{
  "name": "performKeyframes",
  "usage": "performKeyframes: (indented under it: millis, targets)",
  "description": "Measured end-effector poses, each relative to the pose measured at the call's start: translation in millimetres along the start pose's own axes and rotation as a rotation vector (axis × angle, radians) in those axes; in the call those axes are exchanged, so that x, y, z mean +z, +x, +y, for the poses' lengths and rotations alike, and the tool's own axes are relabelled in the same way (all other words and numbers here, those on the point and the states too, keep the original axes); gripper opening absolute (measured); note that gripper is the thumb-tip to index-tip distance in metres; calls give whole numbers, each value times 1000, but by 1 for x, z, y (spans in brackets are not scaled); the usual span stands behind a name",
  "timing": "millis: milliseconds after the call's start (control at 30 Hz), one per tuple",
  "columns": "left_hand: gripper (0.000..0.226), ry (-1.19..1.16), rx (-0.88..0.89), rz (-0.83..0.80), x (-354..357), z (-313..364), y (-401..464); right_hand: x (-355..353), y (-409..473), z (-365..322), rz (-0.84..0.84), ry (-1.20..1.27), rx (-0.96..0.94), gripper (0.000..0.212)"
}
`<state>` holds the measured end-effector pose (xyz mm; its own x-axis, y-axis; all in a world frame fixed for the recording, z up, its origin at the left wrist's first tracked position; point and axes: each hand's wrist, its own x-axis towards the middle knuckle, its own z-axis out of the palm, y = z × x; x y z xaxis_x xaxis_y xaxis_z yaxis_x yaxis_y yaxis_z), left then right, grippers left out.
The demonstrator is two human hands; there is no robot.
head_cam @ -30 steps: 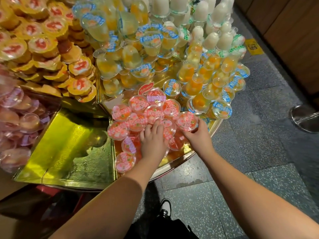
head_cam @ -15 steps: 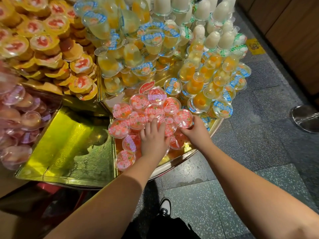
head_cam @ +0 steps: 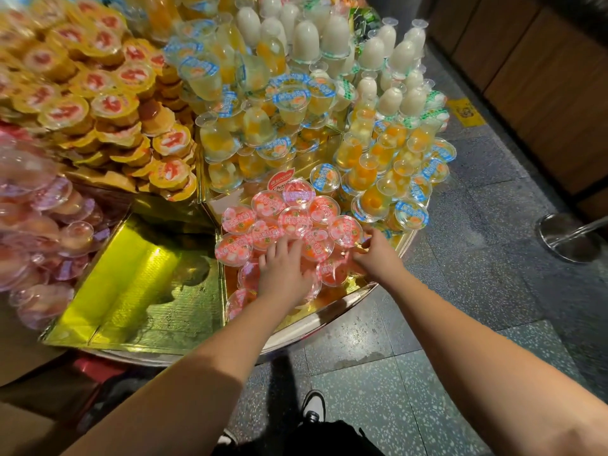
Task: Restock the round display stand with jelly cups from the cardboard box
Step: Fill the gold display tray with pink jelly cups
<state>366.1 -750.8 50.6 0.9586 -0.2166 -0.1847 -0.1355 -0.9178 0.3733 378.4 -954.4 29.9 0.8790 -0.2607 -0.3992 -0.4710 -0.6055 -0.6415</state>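
Jelly cups [head_cam: 289, 222] with pink lids sit clustered in the stand's near gold compartment [head_cam: 348, 284]. Left hand [head_cam: 283, 274] presses flat on them, fingers straight; right hand [head_cam: 375, 255] pinches one cup's rim. Best nestle each cup level, lids up, without toppling neighbours.

Both forearms reach forward, left hand [head_cam: 283, 273] lying palm-down with fingers spread, right hand [head_cam: 375, 255] fingers curled.

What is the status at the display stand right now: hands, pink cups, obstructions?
Left hand flat on the pink jelly cups. Right hand fingering the cup at the pile's right edge, grip unclear. Gold compartment beside them. Nothing blocking.
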Motion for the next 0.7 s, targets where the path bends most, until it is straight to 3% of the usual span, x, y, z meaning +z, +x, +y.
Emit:
performKeyframes:
  millis: [133,233,367,567,700]
  targets:
    - [48,-234,-30,53,-28,-13,-13,-13,-28,-12,75,-37,-3,44]
    - [34,-427,-116,153,-61,-36,-33,-18,-48,-40,128,-80,-129,20]
    - [24,-661,-323,274,-111,-89,-72,-1,-70,-114,77,-127,-365,10]
    - [18,-710,-548,487,-161,-210,-157,102,-128,-248,-327,-263,-715,17]
    - [14,-763,-748,573,-170,-296,-236,204,-179,-303,-565,-381,-869,7]
